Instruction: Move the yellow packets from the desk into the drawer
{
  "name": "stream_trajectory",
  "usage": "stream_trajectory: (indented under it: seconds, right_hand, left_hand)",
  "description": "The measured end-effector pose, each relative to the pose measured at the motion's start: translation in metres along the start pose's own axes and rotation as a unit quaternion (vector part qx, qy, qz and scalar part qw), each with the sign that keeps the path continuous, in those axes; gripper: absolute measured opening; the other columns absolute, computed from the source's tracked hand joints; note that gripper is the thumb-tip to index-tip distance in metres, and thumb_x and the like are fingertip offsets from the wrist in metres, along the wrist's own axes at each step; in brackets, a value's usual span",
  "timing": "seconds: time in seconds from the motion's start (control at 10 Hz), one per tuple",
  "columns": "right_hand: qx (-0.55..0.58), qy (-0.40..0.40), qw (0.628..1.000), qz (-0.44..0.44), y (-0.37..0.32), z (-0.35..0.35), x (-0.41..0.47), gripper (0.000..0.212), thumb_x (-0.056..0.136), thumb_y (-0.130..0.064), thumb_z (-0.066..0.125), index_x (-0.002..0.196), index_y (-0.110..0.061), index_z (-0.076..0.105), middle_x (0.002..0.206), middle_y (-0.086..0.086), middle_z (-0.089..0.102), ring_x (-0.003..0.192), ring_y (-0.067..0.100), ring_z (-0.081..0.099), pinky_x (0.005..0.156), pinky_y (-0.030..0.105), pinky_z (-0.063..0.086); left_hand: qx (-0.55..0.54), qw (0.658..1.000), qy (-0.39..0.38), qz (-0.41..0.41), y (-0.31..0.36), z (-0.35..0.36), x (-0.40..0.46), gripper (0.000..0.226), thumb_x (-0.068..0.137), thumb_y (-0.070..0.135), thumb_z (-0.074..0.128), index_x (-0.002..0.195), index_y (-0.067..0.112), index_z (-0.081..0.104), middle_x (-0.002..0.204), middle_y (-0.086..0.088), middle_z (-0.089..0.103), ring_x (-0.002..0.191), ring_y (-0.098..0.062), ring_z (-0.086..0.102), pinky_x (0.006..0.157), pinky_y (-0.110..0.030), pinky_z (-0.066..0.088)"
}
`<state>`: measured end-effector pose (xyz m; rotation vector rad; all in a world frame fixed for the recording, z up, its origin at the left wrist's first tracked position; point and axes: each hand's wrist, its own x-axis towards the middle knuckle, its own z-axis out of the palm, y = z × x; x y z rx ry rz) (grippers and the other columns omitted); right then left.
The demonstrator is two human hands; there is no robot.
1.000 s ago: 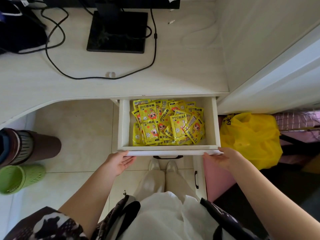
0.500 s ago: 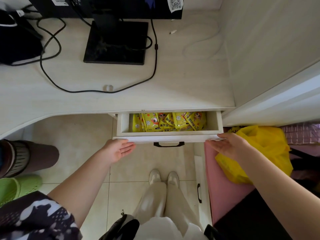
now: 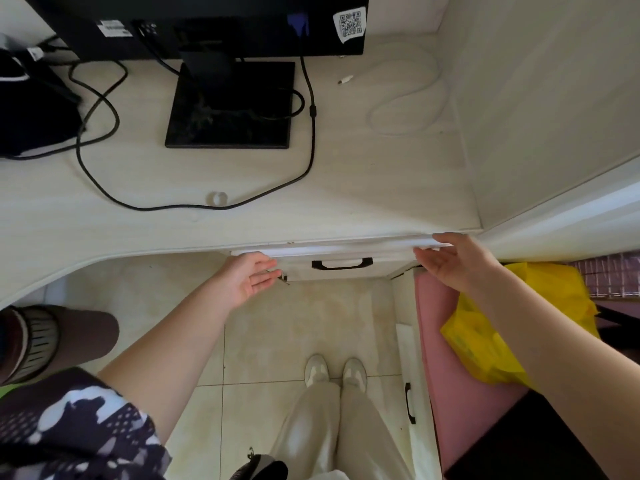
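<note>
Pressing flat-fingered against the drawer (image 3: 341,268) front, the left hand (image 3: 247,277) and right hand (image 3: 450,263) grip nothing — fingertips at the desk (image 3: 381,188) edge risk pinching. The yellow packets are hidden, presumably inside, beyond both palms.

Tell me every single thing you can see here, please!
monitor: one, black, back of desk
black cable: one, looping across the desk
white cable: one, coiled at the desk's right
drawer: one, white with black handle, pushed in under the desk
yellow bag: one, right, on the pink surface
brown bin: one, floor at left
shoes: two, white, on tiles
hands: left hand open at the drawer's left corner; right hand open at its right corner
</note>
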<state>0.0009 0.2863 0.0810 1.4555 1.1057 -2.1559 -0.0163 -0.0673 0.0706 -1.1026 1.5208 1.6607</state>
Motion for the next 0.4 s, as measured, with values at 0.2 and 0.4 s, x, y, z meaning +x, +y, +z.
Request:
stream_trajectory:
  seconds: [0.2,0.4]
  right_hand:
    - [-0.035,0.015,0.999,-0.028,0.002,0.013,-0.006,0.004,0.091,-0.007,0.054,0.088,-0.006,0.057,0.144,0.019,0.044,0.093,0.031,0.061,0.075,0.035,0.055]
    - [-0.146,0.049,0.986,-0.066,0.026,0.008,-0.028,0.017,0.094,-0.005,0.051,0.105,0.006,0.058,0.118,0.02,0.06,0.087,0.028,0.059,0.077,0.035,0.051]
  left_hand:
    - [0.014,0.999,0.001,0.032,0.003,0.002,-0.006,0.007,0.094,0.005,0.051,0.099,0.01,0.051,0.117,-0.012,0.065,0.08,-0.024,0.067,0.07,-0.031,0.053]
    - [0.073,0.991,0.012,0.109,-0.011,-0.003,-0.033,0.037,0.091,0.0,0.054,0.123,0.016,0.046,0.103,-0.012,0.068,0.073,-0.022,0.067,0.071,-0.03,0.053]
